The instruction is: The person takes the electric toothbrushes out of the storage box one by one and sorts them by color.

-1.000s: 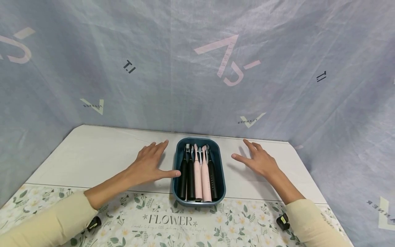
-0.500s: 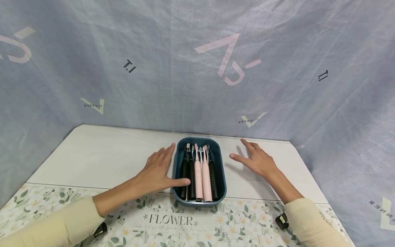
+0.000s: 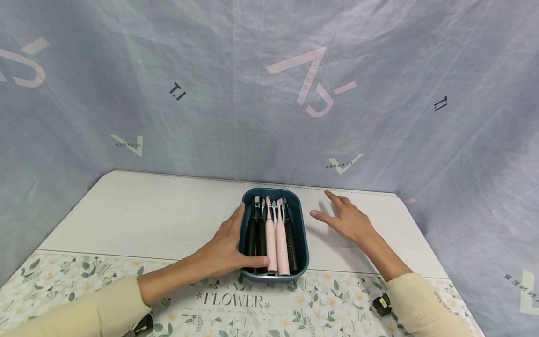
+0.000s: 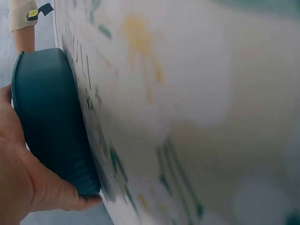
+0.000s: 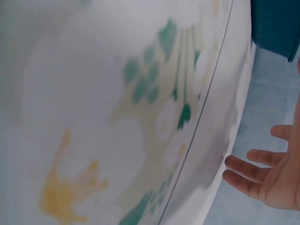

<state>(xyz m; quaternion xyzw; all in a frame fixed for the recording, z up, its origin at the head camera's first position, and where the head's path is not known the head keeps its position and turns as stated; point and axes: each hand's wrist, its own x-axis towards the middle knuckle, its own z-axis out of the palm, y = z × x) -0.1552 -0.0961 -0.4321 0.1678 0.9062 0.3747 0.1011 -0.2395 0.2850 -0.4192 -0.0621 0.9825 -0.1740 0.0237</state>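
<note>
A dark teal bin (image 3: 304, 234) holds several electric toothbrushes lying side by side, brush heads toward the back. Black toothbrushes (image 3: 290, 245) flank two pink toothbrushes (image 3: 281, 252) at the middle. My left hand (image 3: 225, 248) is at the bin's left side, fingers stretched along the outer wall, thumb reaching across the front part over the handles. In the left wrist view, the hand spans the bin's wall (image 4: 51, 112), fingertips low beside it. My right hand (image 3: 349, 222) hovers right of the bin, fingers spread and holding nothing; the right wrist view shows a gap between them.
The table has a white back strip (image 3: 177, 210) and a floral front cover (image 3: 236, 313) printed "FLOWER". A grey-blue patterned cloth (image 3: 236, 103) hangs behind and at both sides.
My left hand has moved right and toward the front, up against the bin, its thumb now farther across the handles. My right hand has drifted slightly left. The bin has stayed put.
</note>
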